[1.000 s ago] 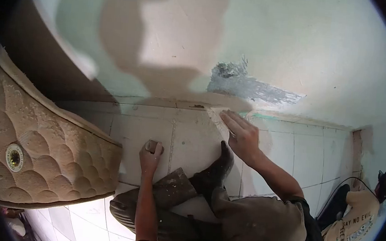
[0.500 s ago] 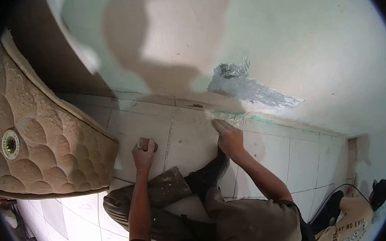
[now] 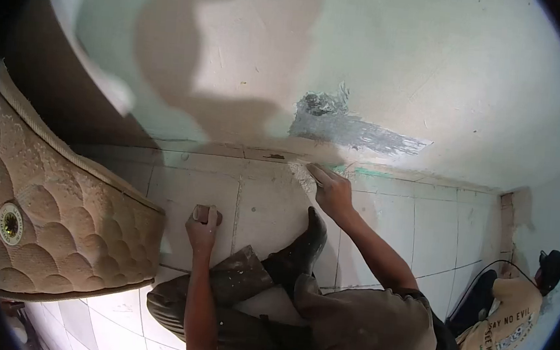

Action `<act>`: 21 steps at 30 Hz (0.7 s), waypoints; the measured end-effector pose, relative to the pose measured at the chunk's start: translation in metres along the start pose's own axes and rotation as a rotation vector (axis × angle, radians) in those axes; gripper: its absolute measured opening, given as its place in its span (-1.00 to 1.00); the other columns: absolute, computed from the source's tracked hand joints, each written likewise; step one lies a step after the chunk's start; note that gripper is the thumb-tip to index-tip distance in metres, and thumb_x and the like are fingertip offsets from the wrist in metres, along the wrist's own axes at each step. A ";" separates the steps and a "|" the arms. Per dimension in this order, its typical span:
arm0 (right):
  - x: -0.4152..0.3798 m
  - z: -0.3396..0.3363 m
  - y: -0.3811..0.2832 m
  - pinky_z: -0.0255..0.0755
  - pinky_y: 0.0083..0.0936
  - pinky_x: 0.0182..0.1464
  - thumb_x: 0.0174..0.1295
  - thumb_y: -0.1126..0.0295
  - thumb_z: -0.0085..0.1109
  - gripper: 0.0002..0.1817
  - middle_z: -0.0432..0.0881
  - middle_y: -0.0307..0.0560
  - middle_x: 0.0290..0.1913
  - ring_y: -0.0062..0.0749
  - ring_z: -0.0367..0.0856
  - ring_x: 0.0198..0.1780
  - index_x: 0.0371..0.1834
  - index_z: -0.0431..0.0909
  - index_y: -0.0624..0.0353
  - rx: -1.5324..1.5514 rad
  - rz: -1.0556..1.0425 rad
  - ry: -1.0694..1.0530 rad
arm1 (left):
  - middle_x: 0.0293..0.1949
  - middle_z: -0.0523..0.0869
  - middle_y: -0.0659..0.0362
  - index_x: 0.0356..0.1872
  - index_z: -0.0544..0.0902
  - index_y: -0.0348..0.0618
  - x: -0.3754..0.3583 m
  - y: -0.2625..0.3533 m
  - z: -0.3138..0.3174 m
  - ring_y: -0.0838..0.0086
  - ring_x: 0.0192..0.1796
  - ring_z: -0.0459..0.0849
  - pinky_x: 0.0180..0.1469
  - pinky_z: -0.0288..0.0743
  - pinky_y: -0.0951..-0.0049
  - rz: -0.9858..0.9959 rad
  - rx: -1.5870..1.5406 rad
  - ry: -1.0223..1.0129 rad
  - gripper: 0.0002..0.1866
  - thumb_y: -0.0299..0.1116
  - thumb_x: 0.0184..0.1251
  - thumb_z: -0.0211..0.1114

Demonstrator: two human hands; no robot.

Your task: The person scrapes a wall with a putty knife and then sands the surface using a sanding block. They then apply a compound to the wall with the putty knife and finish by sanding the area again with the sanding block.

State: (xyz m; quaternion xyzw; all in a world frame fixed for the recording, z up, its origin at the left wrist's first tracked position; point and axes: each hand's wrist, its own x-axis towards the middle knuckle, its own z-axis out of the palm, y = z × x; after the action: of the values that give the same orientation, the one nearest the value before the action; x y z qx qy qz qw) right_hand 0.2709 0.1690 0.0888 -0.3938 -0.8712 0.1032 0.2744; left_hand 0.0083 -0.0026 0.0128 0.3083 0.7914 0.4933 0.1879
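Right hand point(image 3: 332, 191) at frame centre, fingers pressed flat against the tiled floor point(image 3: 271, 207) right at the wall-floor joint point(image 3: 229, 150); fingertips aim to the upper left. Something thin may lie under the fingers, but it is too blurred to tell, so the grip there cannot be judged. Pale dust or filler lies smeared on the tile just under and left of that hand.

Left hand point(image 3: 202, 225) lower and to the left, closed in a tight grip round a small brownish block point(image 3: 206, 214), likely a sanding block. Block rests on the tile, long axis roughly left-right in the frame, one rounded end showing past the fingers toward the right.

Surface: large off-white tiles with dark grout lines. Wall point(image 3: 394, 65) above is pale green with bare plaster patches and a grey filler smear point(image 3: 343, 127) just above the right hand.

Dark boot point(image 3: 304, 246) planted between the two arms, toe toward the wall. Quilted mattress point(image 3: 52, 223) stands on edge at the left. Another person point(image 3: 512, 318) in a yellow shirt crouches at the lower right
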 end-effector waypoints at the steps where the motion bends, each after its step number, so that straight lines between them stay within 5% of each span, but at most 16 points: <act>1: -0.004 -0.007 -0.001 0.59 -0.37 -0.09 0.04 0.64 0.10 -0.58 0.68 0.02 -0.02 -0.13 0.68 -0.05 0.01 0.62 0.11 -0.001 0.003 -0.010 | -0.47 0.67 -0.04 -0.43 0.59 -0.41 -0.002 0.000 -0.001 0.29 -0.41 0.65 -0.28 0.49 0.27 0.019 0.021 -0.012 -0.67 -0.24 0.26 0.31; 3: -0.010 -0.029 -0.006 0.57 -0.40 -0.04 0.22 0.58 0.09 -0.68 0.66 0.07 0.01 -0.20 0.70 -0.02 0.02 0.63 0.11 0.195 0.117 0.114 | -0.47 0.67 -0.03 -0.43 0.59 -0.41 -0.005 -0.003 -0.002 0.29 -0.41 0.65 -0.28 0.48 0.27 0.032 0.047 -0.031 -0.67 -0.25 0.26 0.31; 7: -0.003 -0.079 -0.028 0.51 -0.40 0.08 0.24 0.63 0.08 -0.74 0.69 0.13 -0.07 -0.14 0.68 0.02 -0.02 0.62 0.33 0.333 0.079 0.476 | -0.48 0.68 -0.04 -0.43 0.60 -0.41 -0.004 -0.002 -0.003 0.29 -0.41 0.66 -0.29 0.49 0.27 0.008 0.037 -0.019 -0.69 -0.27 0.26 0.31; 11: 0.010 -0.067 -0.036 0.52 -0.39 0.08 0.20 0.69 0.04 -0.72 0.69 0.13 -0.07 -0.13 0.69 0.00 -0.05 0.62 0.35 0.296 0.043 0.466 | -0.47 0.69 -0.03 -0.43 0.61 -0.39 -0.005 0.010 -0.003 0.31 -0.42 0.67 -0.30 0.50 0.28 0.027 0.046 -0.004 -0.70 -0.27 0.27 0.30; 12: 0.024 -0.039 -0.021 0.55 -0.39 0.02 0.10 0.71 0.09 -0.68 0.69 0.12 -0.08 -0.08 0.69 -0.02 -0.07 0.64 0.30 0.199 -0.113 0.494 | -0.47 0.69 -0.03 -0.43 0.61 -0.39 -0.004 0.007 -0.003 0.31 -0.42 0.67 -0.30 0.50 0.28 0.035 0.053 -0.010 -0.70 -0.27 0.27 0.30; 13: 0.027 -0.003 -0.001 0.56 -0.42 -0.05 0.13 0.68 0.16 -0.76 0.72 0.12 -0.15 -0.12 0.72 -0.09 -0.13 0.66 0.29 0.162 0.065 0.351 | -0.47 0.70 -0.01 -0.42 0.61 -0.38 -0.003 0.000 -0.001 0.33 -0.42 0.67 -0.30 0.50 0.29 0.067 0.071 -0.016 -0.71 -0.28 0.27 0.30; 15: 0.025 0.013 -0.004 0.56 -0.46 -0.09 0.16 0.63 0.20 -0.78 0.72 0.10 -0.16 -0.19 0.73 -0.11 -0.12 0.66 0.28 0.126 -0.079 0.485 | -0.47 0.70 0.01 -0.42 0.62 -0.38 0.000 0.000 0.000 0.35 -0.42 0.67 -0.30 0.51 0.31 0.102 0.086 -0.015 -0.71 -0.28 0.28 0.30; 18: 0.007 0.009 -0.017 0.57 -0.44 -0.10 0.10 0.68 0.18 -0.73 0.70 0.10 -0.12 -0.13 0.73 -0.13 -0.12 0.66 0.25 0.292 0.140 0.476 | -0.48 0.70 0.02 -0.42 0.62 -0.38 -0.014 0.000 -0.002 0.34 -0.41 0.68 -0.29 0.52 0.31 0.021 0.041 0.021 -0.72 -0.29 0.28 0.29; 21: 0.003 -0.044 -0.026 0.54 -0.48 -0.06 0.23 0.62 0.12 -0.78 0.72 0.09 -0.13 -0.30 0.73 -0.12 -0.08 0.65 0.31 0.226 0.151 0.607 | -0.48 0.69 0.02 -0.43 0.61 -0.37 -0.008 -0.001 -0.003 0.34 -0.41 0.67 -0.29 0.52 0.31 0.038 -0.006 -0.024 -0.73 -0.30 0.28 0.29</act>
State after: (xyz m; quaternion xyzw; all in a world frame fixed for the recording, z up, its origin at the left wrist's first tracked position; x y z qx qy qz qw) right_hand 0.2772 0.1521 0.1363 -0.4373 -0.7010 0.0971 0.5549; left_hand 0.0125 -0.0104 0.0132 0.3283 0.7816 0.4955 0.1889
